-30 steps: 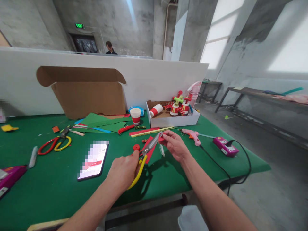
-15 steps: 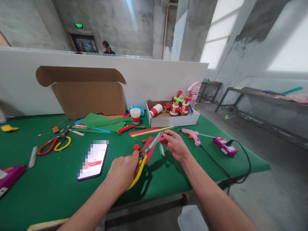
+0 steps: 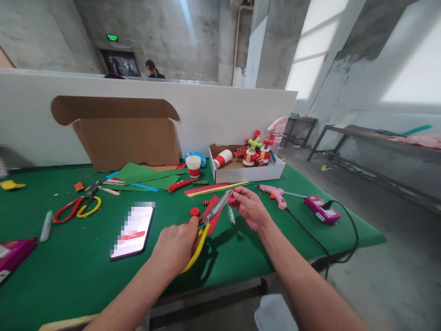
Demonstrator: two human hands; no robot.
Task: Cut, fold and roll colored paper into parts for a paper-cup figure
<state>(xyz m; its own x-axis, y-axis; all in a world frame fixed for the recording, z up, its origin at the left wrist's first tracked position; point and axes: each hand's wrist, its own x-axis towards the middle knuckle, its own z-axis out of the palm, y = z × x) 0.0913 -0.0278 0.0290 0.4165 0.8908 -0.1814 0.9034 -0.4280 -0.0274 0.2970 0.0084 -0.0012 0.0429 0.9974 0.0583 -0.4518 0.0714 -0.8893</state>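
My left hand (image 3: pixel 178 246) is closed around the handles of a pair of scissors (image 3: pixel 214 210) with yellow and red grips. The blades point up and to the right, their tips at a small piece of red paper (image 3: pixel 233 197). My right hand (image 3: pixel 252 209) pinches that paper between thumb and fingers. Below the blades lies a red strip (image 3: pixel 214 224) on the green table. Beside the scissors sits a small red roll (image 3: pixel 195 211), with a short red coil (image 3: pixel 206 202) just behind. A clear plastic scrap (image 3: pixel 231 215) lies under my right hand.
A phone (image 3: pixel 133 231) lies left of my hands, with more scissors (image 3: pixel 84 205) beyond. Behind stand a paper cup (image 3: pixel 193 166) and a white box (image 3: pixel 248 173) of decorated cups. A pink glue gun (image 3: pixel 274 195) with a black cable lies right, beside a purple box (image 3: pixel 322 210).
My hands, the scissors and the red paper have hardly moved. The digits on the phone screen have changed, and a dark shape now shows above the white partition.
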